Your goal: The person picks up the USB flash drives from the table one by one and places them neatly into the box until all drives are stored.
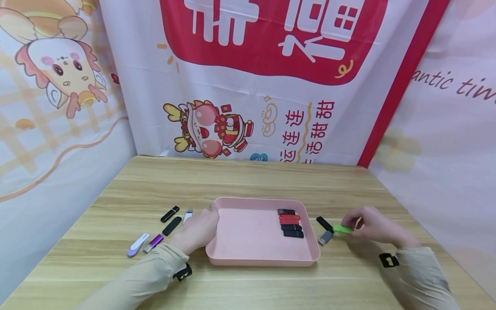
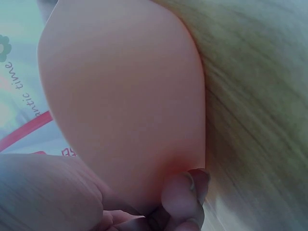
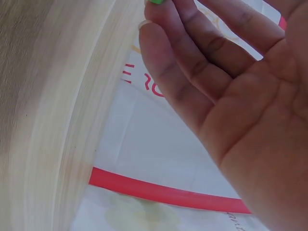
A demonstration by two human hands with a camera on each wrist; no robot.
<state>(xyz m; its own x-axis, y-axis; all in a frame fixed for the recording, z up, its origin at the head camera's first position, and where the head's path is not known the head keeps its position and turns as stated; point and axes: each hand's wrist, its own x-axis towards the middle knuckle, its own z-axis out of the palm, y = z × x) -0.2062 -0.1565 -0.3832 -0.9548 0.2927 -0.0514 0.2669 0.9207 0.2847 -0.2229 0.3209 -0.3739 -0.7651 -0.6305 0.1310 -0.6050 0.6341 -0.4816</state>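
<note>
A pink tray (image 1: 248, 230) stands mid-table, and my left hand (image 1: 199, 228) grips its left wall near the far corner. In the left wrist view, curled fingers (image 2: 183, 195) press against the outside of that wall. Right of the tray, my right hand (image 1: 370, 224) pinches a bright green USB stick (image 1: 342, 229) between thumb and fingers. Only a sliver of the green USB stick (image 3: 156, 1) shows at the fingertips in the right wrist view. Close to its left end lie a black USB stick (image 1: 324, 224) and a grey USB stick (image 1: 325, 238).
Inside the tray, along its right side, several black and red USB sticks (image 1: 290, 221) lie in a column. Left of the tray are black USB sticks (image 1: 169, 214), a purple one (image 1: 153, 243), a white-and-lilac one (image 1: 138, 245) and a white one (image 1: 187, 214) partly behind my left hand.
</note>
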